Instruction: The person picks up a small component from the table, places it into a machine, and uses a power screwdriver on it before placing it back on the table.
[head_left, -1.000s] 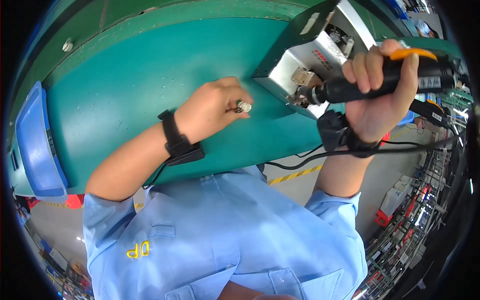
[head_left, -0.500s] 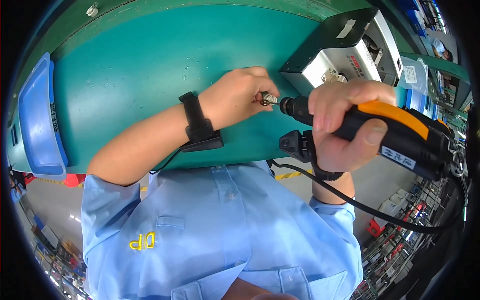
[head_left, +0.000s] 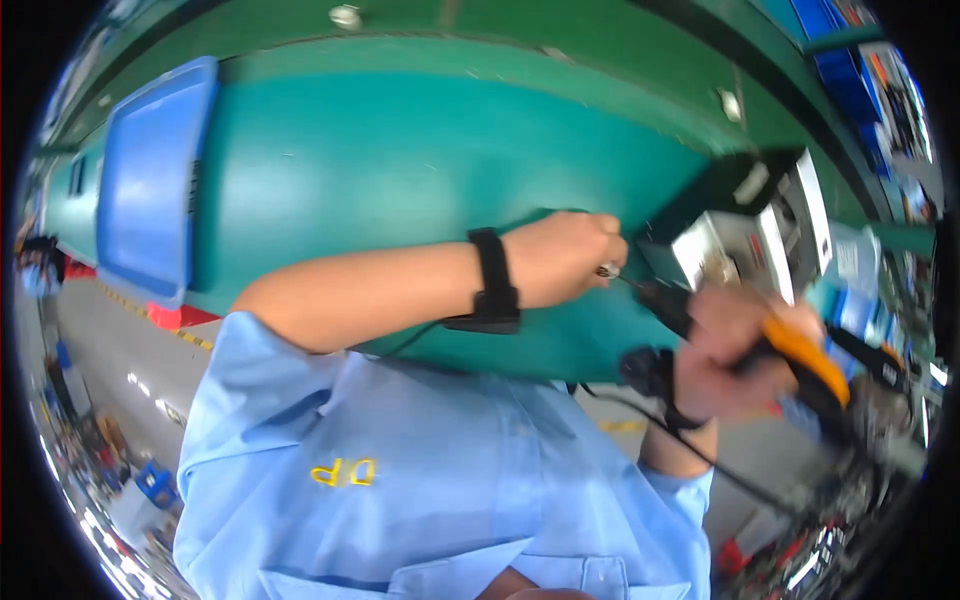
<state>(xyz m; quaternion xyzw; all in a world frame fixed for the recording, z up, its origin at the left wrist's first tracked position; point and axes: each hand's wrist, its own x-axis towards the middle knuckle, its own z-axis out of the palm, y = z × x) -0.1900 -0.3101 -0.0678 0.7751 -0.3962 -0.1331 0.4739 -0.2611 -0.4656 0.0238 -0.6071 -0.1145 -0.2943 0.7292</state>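
My left hand (head_left: 565, 258) pinches a small silver screw (head_left: 607, 270) over the green table (head_left: 400, 170), and wears a black wrist strap (head_left: 492, 285). My right hand (head_left: 735, 350) grips a black and orange electric screwdriver (head_left: 790, 365), blurred by motion. Its tip points left and meets the screw at my left fingertips. Just behind both hands stands a grey metal box (head_left: 745, 240) with an open side.
A blue plastic bin (head_left: 150, 170) lies at the table's left end. A black cable (head_left: 640, 410) hangs from my right wrist along the table's front edge. Blue bins and shelves (head_left: 880, 90) crowd the far right. Grey floor with yellow marks lies below.
The view has swung, so hands and box sit further right. My right hand has dropped with the screwdriver, whose tip stays at the screw in my left fingers.
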